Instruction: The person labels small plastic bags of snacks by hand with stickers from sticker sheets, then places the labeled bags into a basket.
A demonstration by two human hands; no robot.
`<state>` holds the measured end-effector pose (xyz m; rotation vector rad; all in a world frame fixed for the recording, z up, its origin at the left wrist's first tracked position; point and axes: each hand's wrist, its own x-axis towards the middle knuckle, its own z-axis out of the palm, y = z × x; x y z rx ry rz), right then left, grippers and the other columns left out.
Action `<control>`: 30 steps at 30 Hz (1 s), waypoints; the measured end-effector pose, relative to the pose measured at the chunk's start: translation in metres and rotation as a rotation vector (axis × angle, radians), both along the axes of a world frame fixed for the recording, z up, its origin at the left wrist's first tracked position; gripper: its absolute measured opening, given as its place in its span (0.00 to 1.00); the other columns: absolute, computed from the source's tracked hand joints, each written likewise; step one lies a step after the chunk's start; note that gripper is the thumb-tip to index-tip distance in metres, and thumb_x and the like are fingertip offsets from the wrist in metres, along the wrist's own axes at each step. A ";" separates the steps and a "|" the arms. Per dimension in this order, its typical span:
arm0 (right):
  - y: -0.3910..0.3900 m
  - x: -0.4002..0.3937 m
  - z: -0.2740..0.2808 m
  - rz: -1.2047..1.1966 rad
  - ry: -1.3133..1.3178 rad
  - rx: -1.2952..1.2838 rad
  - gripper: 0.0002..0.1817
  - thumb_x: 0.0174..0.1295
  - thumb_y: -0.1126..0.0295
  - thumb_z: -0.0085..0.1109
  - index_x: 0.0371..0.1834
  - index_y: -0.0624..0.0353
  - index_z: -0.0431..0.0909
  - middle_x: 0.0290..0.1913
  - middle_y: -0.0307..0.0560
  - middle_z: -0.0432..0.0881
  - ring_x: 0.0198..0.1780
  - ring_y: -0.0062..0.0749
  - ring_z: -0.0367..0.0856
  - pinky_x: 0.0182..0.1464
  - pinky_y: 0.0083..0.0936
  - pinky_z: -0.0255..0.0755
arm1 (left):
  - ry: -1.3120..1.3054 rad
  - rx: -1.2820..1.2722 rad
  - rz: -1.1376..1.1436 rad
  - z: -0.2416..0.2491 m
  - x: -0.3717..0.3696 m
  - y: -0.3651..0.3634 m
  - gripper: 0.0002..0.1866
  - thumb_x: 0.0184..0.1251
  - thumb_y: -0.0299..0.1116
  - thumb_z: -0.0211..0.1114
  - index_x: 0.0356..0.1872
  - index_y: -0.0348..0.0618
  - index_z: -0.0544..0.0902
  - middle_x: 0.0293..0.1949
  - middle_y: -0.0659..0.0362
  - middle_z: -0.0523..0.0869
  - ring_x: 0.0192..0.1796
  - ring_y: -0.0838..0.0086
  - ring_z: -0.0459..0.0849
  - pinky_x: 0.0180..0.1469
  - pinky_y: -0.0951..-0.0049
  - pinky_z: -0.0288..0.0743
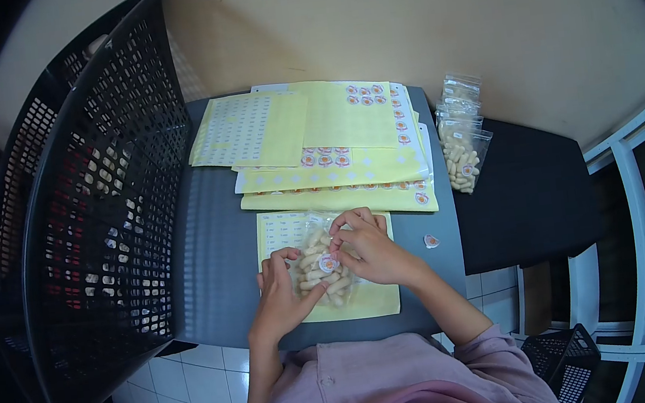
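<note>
A clear plastic bag (338, 286) of pale, finger-shaped pieces lies on a yellow-backed label sheet (381, 300) in front of me. On the bag sits a round white sticker with an orange and red print (328, 263). My left hand (279, 294) grips the bag's left side, its thumb across the lower front. Over the upper right of the bag, my right hand (368, 248) has thumb and fingers pinched together beside the sticker; what is between the fingertips is too small to make out.
A loose sticker (431, 241) lies on the grey table (428, 293). Stacked label sheets (329, 121) cover the back. A tall black crate (98, 187) with filled bags inside stands left. Several filled bags (461, 146) overlap on a black surface (528, 194) at right.
</note>
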<state>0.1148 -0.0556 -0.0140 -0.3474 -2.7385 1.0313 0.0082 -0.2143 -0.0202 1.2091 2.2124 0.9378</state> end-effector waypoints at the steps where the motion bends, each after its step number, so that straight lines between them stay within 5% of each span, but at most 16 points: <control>1: -0.001 0.000 0.000 -0.002 0.001 0.001 0.05 0.48 0.71 0.56 0.27 0.59 0.76 0.42 0.43 0.67 0.52 0.37 0.58 0.50 0.34 0.49 | 0.001 0.001 -0.002 0.000 0.000 0.001 0.32 0.44 0.39 0.68 0.47 0.41 0.60 0.45 0.54 0.69 0.46 0.66 0.66 0.51 0.66 0.55; 10: -0.007 0.002 -0.004 -0.049 -0.027 0.011 0.07 0.48 0.66 0.59 0.27 0.55 0.74 0.45 0.40 0.66 0.54 0.35 0.57 0.50 0.33 0.47 | -0.049 0.004 -0.005 -0.003 0.001 0.002 0.30 0.44 0.38 0.69 0.45 0.43 0.61 0.42 0.55 0.69 0.46 0.65 0.67 0.52 0.67 0.55; 16: -0.013 0.010 0.002 -0.114 0.034 -0.006 0.11 0.45 0.62 0.62 0.28 0.53 0.74 0.45 0.40 0.66 0.54 0.35 0.57 0.51 0.32 0.46 | -0.336 0.241 -0.015 -0.007 0.005 0.002 0.25 0.43 0.25 0.67 0.42 0.40 0.63 0.41 0.55 0.66 0.47 0.70 0.68 0.52 0.72 0.60; 18: -0.015 0.014 0.013 -0.130 0.085 0.001 0.13 0.44 0.62 0.64 0.31 0.52 0.73 0.47 0.40 0.66 0.55 0.36 0.56 0.51 0.32 0.46 | -0.583 0.416 0.030 -0.012 0.008 0.002 0.25 0.42 0.17 0.64 0.41 0.40 0.62 0.40 0.57 0.65 0.48 0.75 0.66 0.54 0.77 0.60; 22: -0.016 0.014 0.036 -0.179 0.148 0.084 0.21 0.41 0.64 0.66 0.40 0.53 0.71 0.51 0.44 0.64 0.56 0.40 0.56 0.54 0.36 0.48 | -0.657 0.597 -0.010 -0.001 0.013 0.011 0.25 0.43 0.15 0.63 0.42 0.40 0.61 0.40 0.59 0.63 0.48 0.76 0.65 0.54 0.77 0.59; 25: -0.018 0.010 0.040 -0.374 0.434 0.002 0.33 0.40 0.69 0.67 0.53 0.56 0.63 0.57 0.49 0.58 0.58 0.43 0.57 0.56 0.40 0.54 | -0.751 0.803 0.078 0.002 0.020 0.023 0.25 0.44 0.14 0.62 0.42 0.41 0.60 0.40 0.59 0.62 0.48 0.76 0.65 0.54 0.76 0.58; 27: -0.022 0.011 0.031 -0.468 0.481 -0.519 0.43 0.45 0.70 0.64 0.63 0.59 0.46 0.59 0.56 0.53 0.60 0.45 0.58 0.55 0.41 0.61 | -0.743 0.929 0.130 0.003 0.025 0.028 0.26 0.43 0.14 0.62 0.42 0.42 0.59 0.41 0.59 0.62 0.47 0.75 0.65 0.55 0.76 0.57; 28: -0.022 0.012 0.025 -0.437 0.490 -0.615 0.44 0.50 0.73 0.61 0.65 0.59 0.39 0.60 0.56 0.55 0.57 0.39 0.62 0.51 0.33 0.67 | -0.741 0.934 0.126 0.004 0.028 0.032 0.26 0.43 0.14 0.62 0.42 0.42 0.59 0.41 0.59 0.62 0.47 0.75 0.65 0.55 0.76 0.57; 30: -0.023 0.013 0.023 -0.386 0.514 -0.839 0.44 0.51 0.74 0.59 0.65 0.58 0.38 0.58 0.56 0.58 0.56 0.37 0.65 0.50 0.30 0.67 | -0.658 0.998 0.106 0.008 0.033 0.038 0.29 0.43 0.15 0.63 0.47 0.41 0.59 0.46 0.56 0.63 0.51 0.74 0.64 0.55 0.73 0.59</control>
